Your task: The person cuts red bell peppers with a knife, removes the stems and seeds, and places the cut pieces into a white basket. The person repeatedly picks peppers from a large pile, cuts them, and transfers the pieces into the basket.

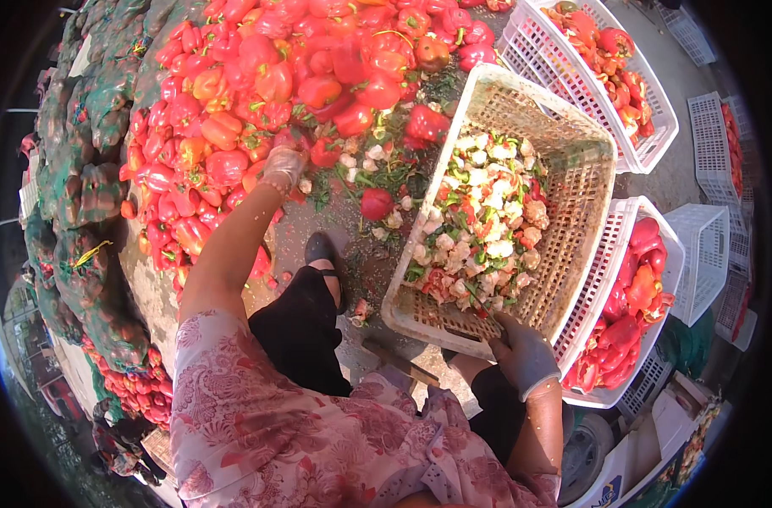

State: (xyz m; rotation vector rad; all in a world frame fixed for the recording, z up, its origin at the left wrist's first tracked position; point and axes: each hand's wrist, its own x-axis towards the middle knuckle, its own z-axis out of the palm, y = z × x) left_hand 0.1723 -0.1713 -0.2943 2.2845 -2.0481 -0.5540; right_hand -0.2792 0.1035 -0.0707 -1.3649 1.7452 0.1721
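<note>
My left hand (286, 166), in a thin pale glove, reaches to the near edge of a large heap of red bell peppers (225, 166). Its fingers are at a dark red pepper (292, 138) and seem to be on it. My right hand (527, 357), in a grey-blue glove, is at the near rim of a dirty white plastic crate (399, 320). From its fingers a thin blade, apparently a knife (484, 309), points into the crate. Pepper cores with seeds and green stems (481, 216) fill the crate's left part.
White crates of opened red peppers (640, 286) stand at the right, with another (659, 136) at the upper right. Full green mesh sacks (97, 190) are stacked at the left. Cores, leaves and seeds litter the wet ground (310, 216) around my shoe (322, 254).
</note>
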